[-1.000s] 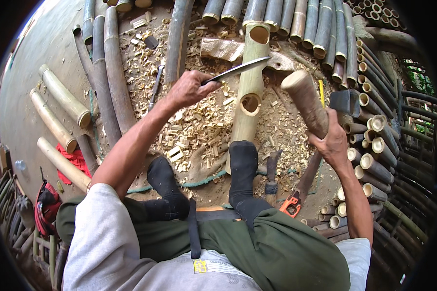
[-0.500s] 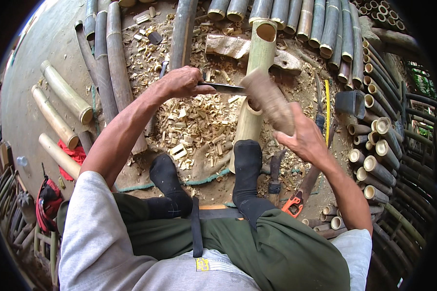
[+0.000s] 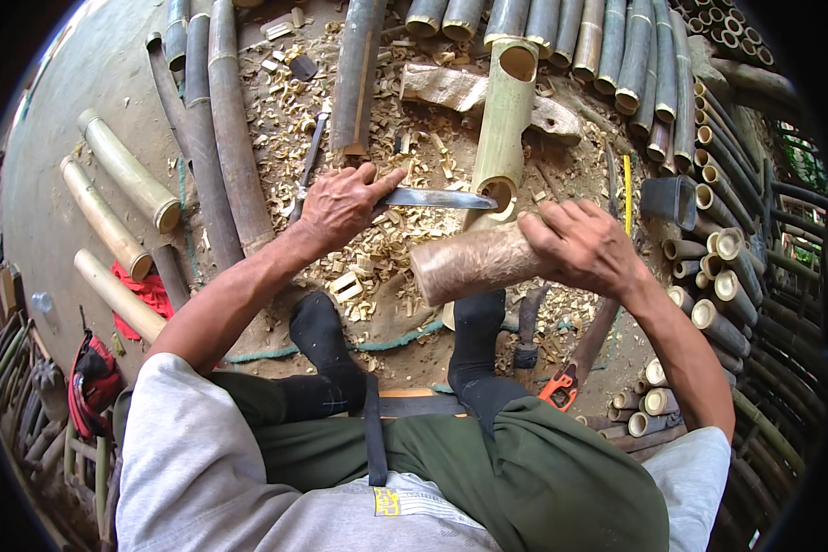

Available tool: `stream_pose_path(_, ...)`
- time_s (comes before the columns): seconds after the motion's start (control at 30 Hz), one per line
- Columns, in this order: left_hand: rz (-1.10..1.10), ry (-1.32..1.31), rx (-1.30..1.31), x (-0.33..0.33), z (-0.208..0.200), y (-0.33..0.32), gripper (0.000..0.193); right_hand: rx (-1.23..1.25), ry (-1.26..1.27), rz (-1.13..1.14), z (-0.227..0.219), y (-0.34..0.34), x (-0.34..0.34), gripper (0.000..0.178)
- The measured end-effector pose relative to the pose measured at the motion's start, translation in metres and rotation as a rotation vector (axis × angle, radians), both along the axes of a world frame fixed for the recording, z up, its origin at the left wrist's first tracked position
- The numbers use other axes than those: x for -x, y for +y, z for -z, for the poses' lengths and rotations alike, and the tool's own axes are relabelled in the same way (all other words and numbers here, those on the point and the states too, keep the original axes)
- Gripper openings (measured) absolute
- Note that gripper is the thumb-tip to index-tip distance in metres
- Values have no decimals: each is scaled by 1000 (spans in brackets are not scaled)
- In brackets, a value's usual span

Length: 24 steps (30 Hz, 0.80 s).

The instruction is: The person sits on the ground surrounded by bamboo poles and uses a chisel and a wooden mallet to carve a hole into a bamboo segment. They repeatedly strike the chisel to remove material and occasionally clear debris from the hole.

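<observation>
My left hand (image 3: 345, 204) is closed round the handle of a knife (image 3: 437, 198). Its blade points right, and the tip overlaps the near opening of a pale green bamboo tube (image 3: 504, 110); whether it touches cannot be told. Another hole is cut near the tube's far end. In my right hand (image 3: 591, 247) is a thick wooden mallet (image 3: 474, 265), gripped at its right end and held crosswise on the near side of the blade. The mallet hides part of the tube. My socked right foot (image 3: 477, 340) stands just below the mallet.
Wood shavings (image 3: 377, 239) cover the ground. Beyond the tube lies a rough log (image 3: 446, 87). An orange-handled saw (image 3: 559, 386) rests at the right, below a black container (image 3: 669, 200). Bamboo poles (image 3: 635, 64) line the far and right sides; cut tubes (image 3: 129, 170) lie left.
The mallet has come down from over the blade toward me and turned crosswise. My left hand and the knife have shifted nearer and a little right. The view has moved slightly.
</observation>
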<state>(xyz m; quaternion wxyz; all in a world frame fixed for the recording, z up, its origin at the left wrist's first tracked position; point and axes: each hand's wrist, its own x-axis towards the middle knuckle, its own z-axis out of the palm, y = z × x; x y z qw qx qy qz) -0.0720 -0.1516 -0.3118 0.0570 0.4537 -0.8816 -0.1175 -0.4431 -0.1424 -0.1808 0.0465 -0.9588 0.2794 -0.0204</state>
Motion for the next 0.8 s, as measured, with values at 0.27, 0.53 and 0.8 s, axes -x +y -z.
stream_pose_path(0.27, -743, 391, -301, -31, 0, -40, 39, -182, -214, 464, 5, 34, 24, 72)
stream_pose_path(0.53, -891, 118, -47, -90, 16, -50, 72, -209, -413, 1302, 85, 162, 57, 82)
stream_pose_path(0.8, -770, 304, 57, -12, -18, -43, 69, -386, -403, 1477, 75, 279, 59, 70)
